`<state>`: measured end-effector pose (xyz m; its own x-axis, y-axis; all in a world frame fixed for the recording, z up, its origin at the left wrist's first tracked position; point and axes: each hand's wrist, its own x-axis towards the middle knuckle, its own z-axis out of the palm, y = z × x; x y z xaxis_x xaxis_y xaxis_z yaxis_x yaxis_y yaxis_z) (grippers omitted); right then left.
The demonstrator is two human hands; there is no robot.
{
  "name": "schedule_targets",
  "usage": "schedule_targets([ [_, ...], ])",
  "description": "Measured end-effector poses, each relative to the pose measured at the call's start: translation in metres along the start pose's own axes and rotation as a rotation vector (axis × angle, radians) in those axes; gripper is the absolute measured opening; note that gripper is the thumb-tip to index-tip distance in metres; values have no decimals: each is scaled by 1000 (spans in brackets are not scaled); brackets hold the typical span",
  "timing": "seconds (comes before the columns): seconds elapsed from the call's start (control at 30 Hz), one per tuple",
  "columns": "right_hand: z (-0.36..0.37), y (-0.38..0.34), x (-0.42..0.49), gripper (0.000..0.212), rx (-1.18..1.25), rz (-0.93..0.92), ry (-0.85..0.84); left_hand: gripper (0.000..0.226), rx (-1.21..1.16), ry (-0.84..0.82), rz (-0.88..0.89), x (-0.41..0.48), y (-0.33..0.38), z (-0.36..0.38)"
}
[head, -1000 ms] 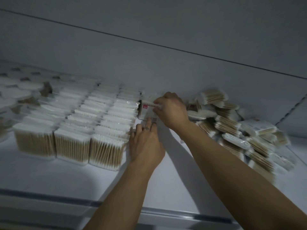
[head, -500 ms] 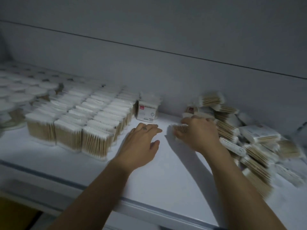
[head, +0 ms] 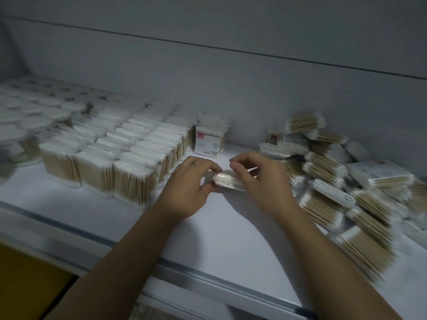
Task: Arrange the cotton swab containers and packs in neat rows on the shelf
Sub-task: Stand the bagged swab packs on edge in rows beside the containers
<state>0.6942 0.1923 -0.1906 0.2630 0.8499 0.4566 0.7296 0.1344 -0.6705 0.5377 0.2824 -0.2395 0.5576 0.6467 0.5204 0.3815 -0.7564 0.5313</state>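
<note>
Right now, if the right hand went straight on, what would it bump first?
The right hand, holding its swab pack, would probably meet the upright labelled pack near the back wall; depth unclear.

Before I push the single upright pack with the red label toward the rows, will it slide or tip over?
Probably light: the upright pack seems to hold only thin wooden swabs. It stands tall on a narrow base, so a high push may tip it. Its smooth-looking wrapper should slide on the shelf.
</note>
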Motion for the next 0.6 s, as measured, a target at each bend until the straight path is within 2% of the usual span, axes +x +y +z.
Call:
schedule_targets([
  [0.03, -2, -2, 0, 7, 58, 14, 18, 25, -27, 26, -42, 0, 1, -2],
  [0.2, -5, 0, 1, 34, 103, 75, 37, 33, -144, 53, -162, -2, 3, -6],
  [0.3, 0, 5, 2, 30, 88, 128, 86, 25, -150, 78, -181, -2, 4, -5],
  [0.37, 2, 8, 2, 26, 88, 168, 105, 27, -133, 79, -198, -2, 3, -4],
  [0.5, 6, 11, 7, 23, 48, 196, 86, 19, -141, 83, -255, -2, 0, -5],
  [0.6, 10, 9, 19, 18, -37, 193, 127, 25, -78, 88, -290, -2, 3, -9],
])
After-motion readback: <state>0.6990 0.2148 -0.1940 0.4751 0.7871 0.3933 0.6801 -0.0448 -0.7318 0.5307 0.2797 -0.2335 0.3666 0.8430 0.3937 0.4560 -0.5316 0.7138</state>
